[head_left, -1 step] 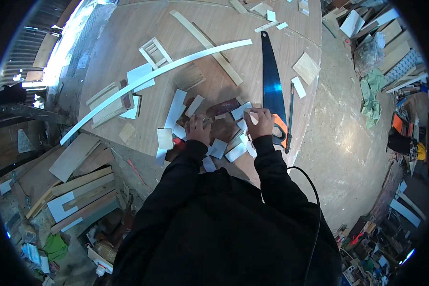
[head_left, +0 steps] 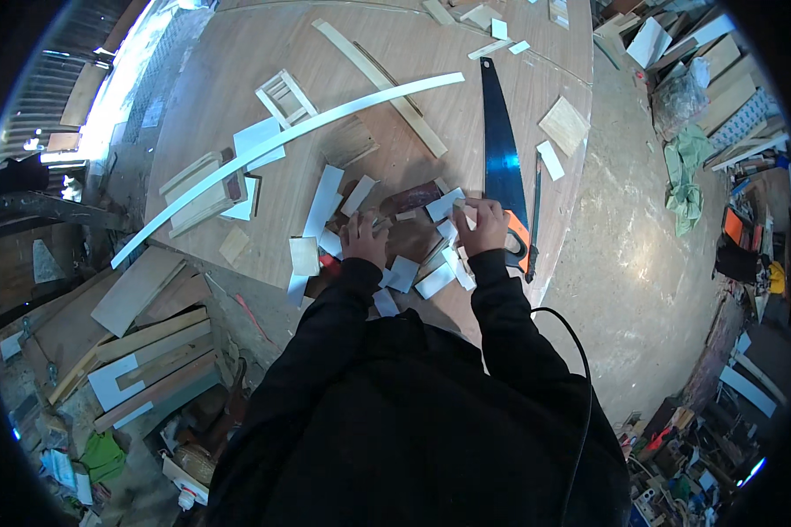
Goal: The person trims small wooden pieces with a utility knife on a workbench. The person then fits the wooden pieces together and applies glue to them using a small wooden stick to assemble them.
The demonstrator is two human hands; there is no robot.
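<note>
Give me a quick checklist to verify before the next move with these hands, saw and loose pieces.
1. Handsaw lying on the table, not raised: ok.
2. Right hand well away from the saw's orange handle: not ok, close beside it.
3. Space between the hands free of loose white pieces: not ok, several scattered there.
4. Left hand gripping a piece: cannot tell, fingertips obscured.
5. Long white strip clear of both hands: ok, beyond them.

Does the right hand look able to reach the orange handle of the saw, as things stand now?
Probably yes: the saw's orange handle lies just to the right of the right hand, and nothing visible stands between them, though the hand is at the pale wood pieces.
</note>
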